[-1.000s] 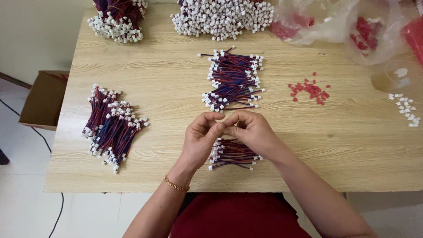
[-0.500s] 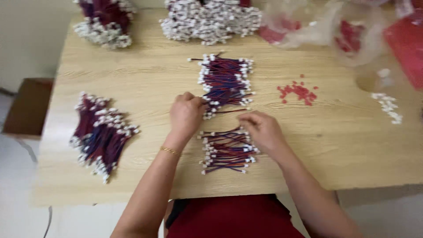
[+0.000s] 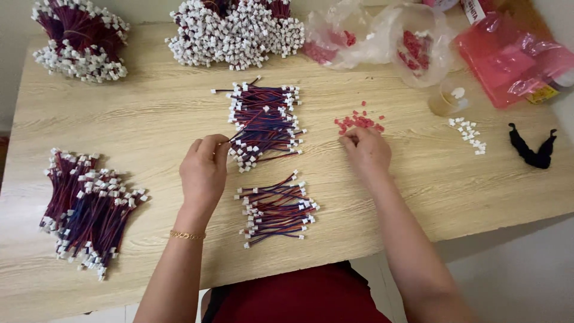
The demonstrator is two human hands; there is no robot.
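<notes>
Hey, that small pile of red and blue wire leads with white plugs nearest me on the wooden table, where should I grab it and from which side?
Probably grip the small pile of red and blue wire leads across the middle of the wires, coming down from above. The leads lie flat and roughly parallel, left to right, with white plugs splayed at both ends, so the midsection is the narrowest, most even part. Both hands are elsewhere, leaving it unobstructed.

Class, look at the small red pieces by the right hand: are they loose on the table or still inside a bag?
Loose: the red pieces lie scattered on the bare table, outside the bags, at the right hand.
</notes>
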